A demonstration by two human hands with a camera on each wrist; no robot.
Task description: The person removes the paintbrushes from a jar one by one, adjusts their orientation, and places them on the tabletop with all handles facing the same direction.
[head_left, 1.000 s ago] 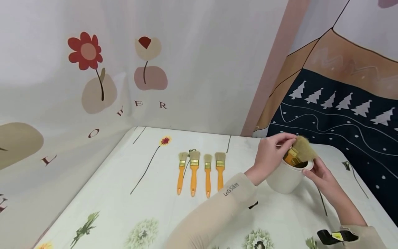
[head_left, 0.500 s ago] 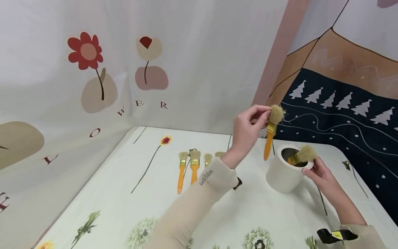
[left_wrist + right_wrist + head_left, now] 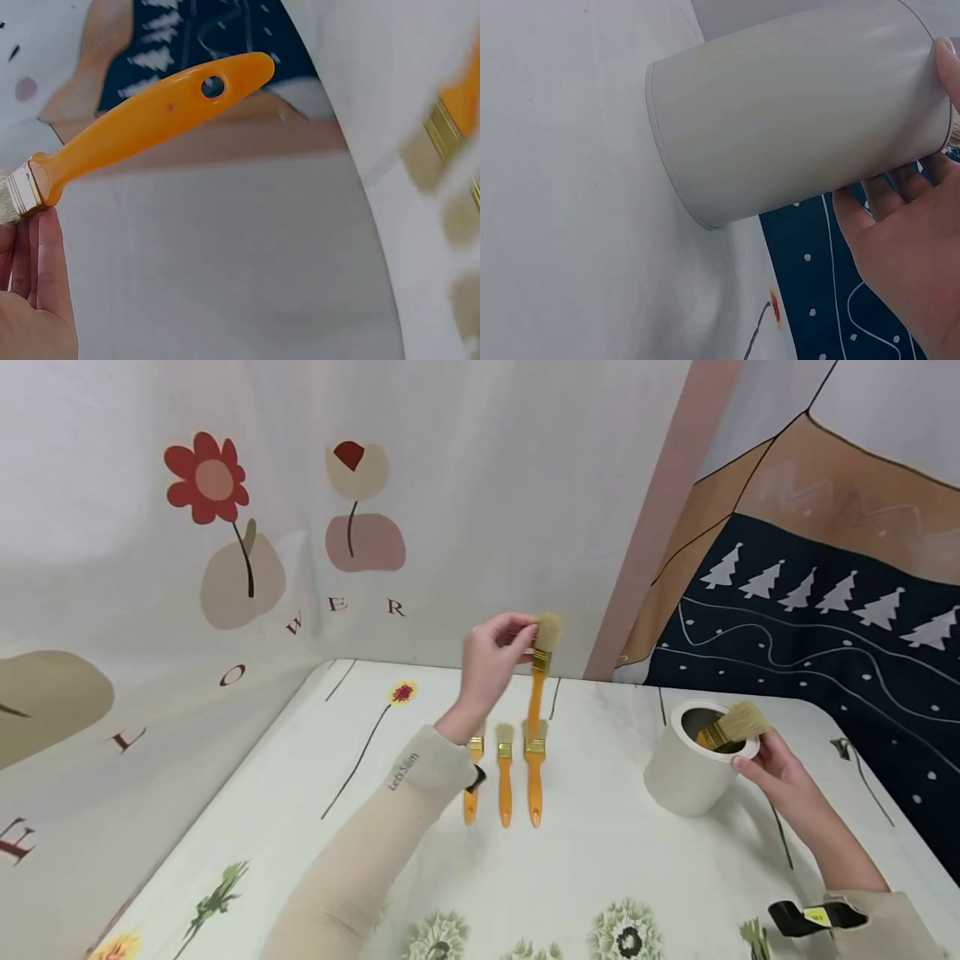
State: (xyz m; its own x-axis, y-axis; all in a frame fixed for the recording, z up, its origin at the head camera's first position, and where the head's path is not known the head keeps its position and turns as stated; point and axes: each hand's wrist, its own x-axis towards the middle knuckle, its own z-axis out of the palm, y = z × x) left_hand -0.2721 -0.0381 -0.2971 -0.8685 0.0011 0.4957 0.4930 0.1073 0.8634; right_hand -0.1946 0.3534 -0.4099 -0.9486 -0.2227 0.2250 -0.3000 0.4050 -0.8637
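My left hand [image 3: 495, 662] pinches a paintbrush [image 3: 538, 681] by its bristles, its orange handle hanging down above the row on the table. In the left wrist view that handle [image 3: 157, 124] shows its hanging hole, and fingers of the left hand [image 3: 37, 292] meet the bristle end. Below are three flat-lying paintbrushes, one narrow brush [image 3: 505, 785] between two others; my sleeve covers part of the left one. My right hand [image 3: 783, 781] grips the rim of a white canister [image 3: 686, 777], thumb in front. Inside leans another paintbrush [image 3: 738, 723], bristles up.
The table [image 3: 600, 860] wears a white cloth printed with flowers and stems. Behind it hangs a pale curtain [image 3: 487, 485], with a dark blue tree-patterned cloth [image 3: 810, 643] at the right. In the left wrist view, blurred brush heads [image 3: 442, 135] appear at the right edge.
My left hand has drawn a paintbrush out of the canister and carried it left, over the row of brushes. The right hand stays at the canister, which keeps one visible brush.
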